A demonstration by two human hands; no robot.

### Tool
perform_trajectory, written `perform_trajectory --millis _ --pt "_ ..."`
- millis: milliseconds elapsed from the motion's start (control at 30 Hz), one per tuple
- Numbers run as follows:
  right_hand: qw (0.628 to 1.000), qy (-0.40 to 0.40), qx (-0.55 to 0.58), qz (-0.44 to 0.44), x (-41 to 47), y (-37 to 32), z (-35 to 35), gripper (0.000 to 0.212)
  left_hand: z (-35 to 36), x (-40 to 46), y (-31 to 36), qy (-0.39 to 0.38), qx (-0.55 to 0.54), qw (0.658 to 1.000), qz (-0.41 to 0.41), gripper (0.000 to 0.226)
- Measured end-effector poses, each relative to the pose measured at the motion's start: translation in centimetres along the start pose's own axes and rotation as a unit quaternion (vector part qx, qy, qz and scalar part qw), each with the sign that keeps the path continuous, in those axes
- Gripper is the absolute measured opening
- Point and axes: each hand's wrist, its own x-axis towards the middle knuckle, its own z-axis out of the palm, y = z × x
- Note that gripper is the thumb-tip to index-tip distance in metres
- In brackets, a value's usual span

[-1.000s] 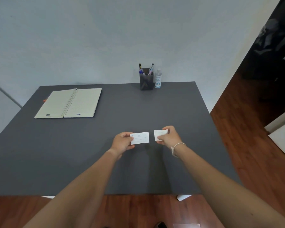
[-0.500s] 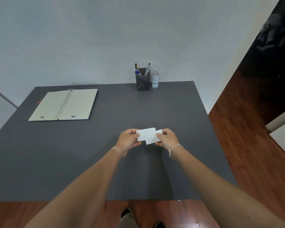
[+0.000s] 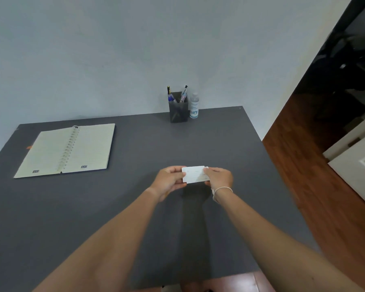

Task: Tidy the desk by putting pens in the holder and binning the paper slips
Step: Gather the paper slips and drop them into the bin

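Note:
Two white paper slips (image 3: 194,175) lie stacked one over the other, held just above the dark grey desk (image 3: 135,197). My left hand (image 3: 169,180) pinches their left end and my right hand (image 3: 219,177) pinches their right end. At the desk's far edge stands a dark square pen holder (image 3: 178,111) with several pens (image 3: 182,95) sticking out of it. No bin is in view.
An open spiral notebook (image 3: 69,150) lies at the desk's far left. A small clear bottle (image 3: 194,106) stands right of the holder. Wooden floor (image 3: 316,165) runs along the desk's right side, with a white door (image 3: 358,165) beyond.
My hands have come together, so the two slips that were held apart now overlap as one stack. The view has shifted slightly.

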Motion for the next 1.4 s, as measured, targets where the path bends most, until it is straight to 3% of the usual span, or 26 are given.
perform_trajectory --millis 233,433,600,733,867,1033,1167,1267,1400 --pt "0.999 0.027 -0.004 -0.019 0.7 0.0 2.1 0.019 -1.5 2.2 0.8 -0.022 0.012 1.000 -0.014 0.028" --pt "0.998 -0.043 -0.010 -0.044 1.3 -0.3 1.9 0.032 -1.6 3.4 1.1 -0.036 0.014 0.999 -0.020 0.026" --pt "0.997 -0.076 -0.009 -0.034 2.7 -1.2 0.5 0.026 0.2 4.7 1.9 -0.050 0.019 0.998 -0.022 0.027" --pt "0.996 -0.081 0.034 -0.022 4.7 -2.7 -1.6 0.022 3.2 6.1 2.4 -0.059 0.021 0.998 -0.023 0.027" --pt "0.995 -0.081 0.028 -0.040 8.0 -3.9 -4.9 0.031 7.6 7.6 2.8 -0.061 0.032 0.997 -0.020 0.027" --pt "0.996 -0.077 -0.004 -0.045 13.1 -5.2 -10.6 0.025 14.7 9.9 3.3 -0.053 0.061 0.997 -0.011 0.028" --pt "0.998 -0.060 0.013 -0.034 17.5 -6.3 -15.3 0.024 20.5 11.9 3.2 -0.022 0.132 0.991 0.028 0.031" --pt "0.998 -0.029 0.048 -0.023 20.7 -6.6 -18.3 0.024 23.4 13.4 2.3 0.035 0.285 0.951 0.116 0.034" --pt "0.998 0.015 0.057 -0.003 24.5 -6.1 -20.8 0.026 25.0 15.0 0.6 0.024 0.502 0.839 0.208 0.040"
